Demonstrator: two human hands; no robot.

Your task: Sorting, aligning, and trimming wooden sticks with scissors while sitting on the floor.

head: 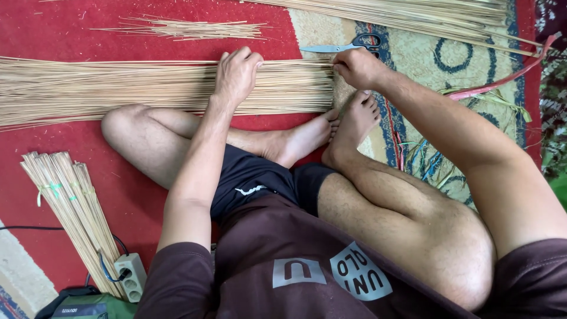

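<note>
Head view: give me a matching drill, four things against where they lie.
Things:
1. scissors
2. tied stick bundle
3. power strip
4. left hand

Places:
A. bottom left, beside the bundle's lower end
B. flat on the long spread of sticks
C. patterned mat, just beyond the right hand
D. red carpet, left of the person's knee

Pairs: 1-C, 2-D, 3-A, 4-B
</note>
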